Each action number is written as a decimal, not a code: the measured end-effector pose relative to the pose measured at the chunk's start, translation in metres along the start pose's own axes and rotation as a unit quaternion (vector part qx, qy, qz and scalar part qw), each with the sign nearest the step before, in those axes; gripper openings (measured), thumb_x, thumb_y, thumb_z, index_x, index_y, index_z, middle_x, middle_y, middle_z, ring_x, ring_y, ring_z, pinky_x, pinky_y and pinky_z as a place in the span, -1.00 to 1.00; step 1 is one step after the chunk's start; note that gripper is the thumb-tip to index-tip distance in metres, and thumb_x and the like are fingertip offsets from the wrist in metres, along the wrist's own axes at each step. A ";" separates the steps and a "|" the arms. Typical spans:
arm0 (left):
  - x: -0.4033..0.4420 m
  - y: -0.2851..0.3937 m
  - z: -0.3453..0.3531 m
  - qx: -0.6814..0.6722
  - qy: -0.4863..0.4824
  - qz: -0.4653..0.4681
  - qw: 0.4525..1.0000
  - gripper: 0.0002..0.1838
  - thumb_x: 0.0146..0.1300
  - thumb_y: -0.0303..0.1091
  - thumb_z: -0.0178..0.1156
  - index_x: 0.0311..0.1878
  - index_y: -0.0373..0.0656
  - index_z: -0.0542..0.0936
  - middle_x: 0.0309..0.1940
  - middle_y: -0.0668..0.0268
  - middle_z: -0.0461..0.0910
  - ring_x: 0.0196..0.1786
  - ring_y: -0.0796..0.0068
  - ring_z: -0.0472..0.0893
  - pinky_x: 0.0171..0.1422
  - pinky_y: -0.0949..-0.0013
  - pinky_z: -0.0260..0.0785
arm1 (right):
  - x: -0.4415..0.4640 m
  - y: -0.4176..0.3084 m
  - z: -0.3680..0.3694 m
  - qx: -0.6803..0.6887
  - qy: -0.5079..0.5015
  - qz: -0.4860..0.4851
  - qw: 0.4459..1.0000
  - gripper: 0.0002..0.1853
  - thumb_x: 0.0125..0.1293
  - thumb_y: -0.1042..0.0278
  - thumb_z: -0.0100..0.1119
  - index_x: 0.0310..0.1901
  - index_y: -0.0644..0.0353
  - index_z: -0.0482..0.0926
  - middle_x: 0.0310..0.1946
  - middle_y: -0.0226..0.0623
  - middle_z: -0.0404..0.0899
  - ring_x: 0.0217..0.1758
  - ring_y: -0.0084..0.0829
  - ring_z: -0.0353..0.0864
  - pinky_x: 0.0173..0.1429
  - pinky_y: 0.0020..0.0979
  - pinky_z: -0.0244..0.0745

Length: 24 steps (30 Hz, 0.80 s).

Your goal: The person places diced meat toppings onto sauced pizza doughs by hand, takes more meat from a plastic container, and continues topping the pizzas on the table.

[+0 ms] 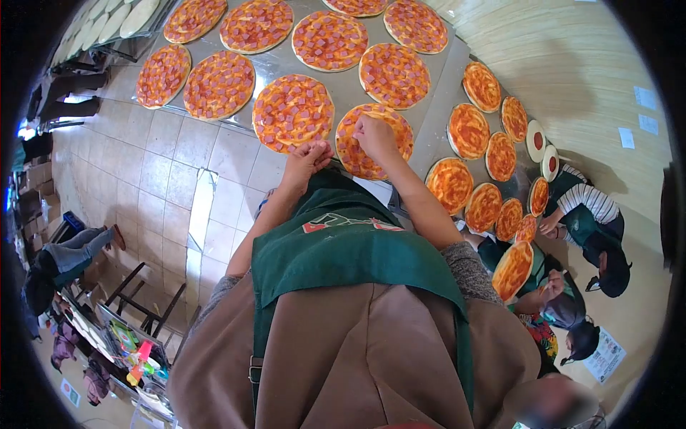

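Note:
My right hand is above a pizza at the table's near edge, its fingers curled together; what they hold, if anything, is hidden. This pizza has sauce, streaks of cheese and some pink cubes. My left hand, fingers bunched in a pinch, is at the near edge of a neighbouring pizza thickly covered with pink ham-like cubes. Whatever lies inside that pinch is too small to make out. More cube-topped pizzas lie in rows beyond on the metal table.
Pizzas with only sauce cover the table's right part, and two pale bases show a red spot each. Co-workers stand along the right side. Bare dough rounds sit on a rack at upper left. A dark stool frame stands on the tiled floor.

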State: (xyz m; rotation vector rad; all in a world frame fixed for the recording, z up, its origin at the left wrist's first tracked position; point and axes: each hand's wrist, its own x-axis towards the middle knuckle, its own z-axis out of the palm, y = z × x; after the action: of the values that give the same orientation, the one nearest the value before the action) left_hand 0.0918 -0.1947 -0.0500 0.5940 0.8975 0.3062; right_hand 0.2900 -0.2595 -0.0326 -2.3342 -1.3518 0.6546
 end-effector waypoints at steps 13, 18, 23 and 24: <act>0.001 0.001 0.002 -0.025 0.010 -0.012 1.000 -0.77 0.31 -0.26 0.18 -0.09 -0.21 0.57 -0.22 0.34 0.62 -0.12 0.53 0.62 0.02 0.47 0.49 | 0.005 -0.008 -0.022 -0.027 -0.022 -0.027 0.999 -0.91 0.03 0.35 0.28 -0.46 0.16 0.65 -0.39 -0.16 0.64 -0.26 -0.18 0.63 -0.16 -0.19 0.48; 0.003 0.000 0.004 -0.005 0.006 -0.007 1.000 -0.72 0.34 -0.22 0.15 -0.04 -0.23 0.55 -0.21 0.34 0.60 -0.09 0.53 0.60 0.04 0.47 0.48 | 0.016 0.019 -0.014 0.075 0.006 -0.010 0.997 -0.88 0.04 0.41 0.29 -0.35 0.21 0.68 -0.36 -0.17 0.67 -0.29 -0.26 0.66 -0.15 -0.29 0.51; 0.002 0.000 0.012 -0.009 0.001 -0.022 1.000 -0.69 0.32 -0.19 0.16 -0.03 -0.24 0.55 -0.19 0.34 0.61 -0.08 0.52 0.60 0.08 0.46 0.46 | 0.019 0.011 -0.016 0.059 -0.003 0.038 0.998 -0.79 0.07 0.40 0.30 -0.22 0.20 0.69 -0.36 -0.12 0.67 -0.30 -0.28 0.68 -0.14 -0.34 0.52; 0.002 0.000 0.012 -0.007 -0.001 -0.024 1.000 -0.68 0.32 -0.19 0.17 -0.03 -0.24 0.55 -0.19 0.34 0.61 -0.07 0.52 0.60 0.10 0.46 0.45 | 0.020 0.006 -0.020 0.034 -0.012 0.060 0.998 -0.75 0.08 0.39 0.29 -0.16 0.17 0.68 -0.36 -0.09 0.67 -0.27 -0.28 0.68 -0.12 -0.35 0.52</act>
State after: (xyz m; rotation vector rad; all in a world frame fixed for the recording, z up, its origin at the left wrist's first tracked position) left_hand 0.1029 -0.1980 -0.0456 0.5583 0.9056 0.2691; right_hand 0.3137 -0.2466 -0.0231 -2.3748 -1.1868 0.7539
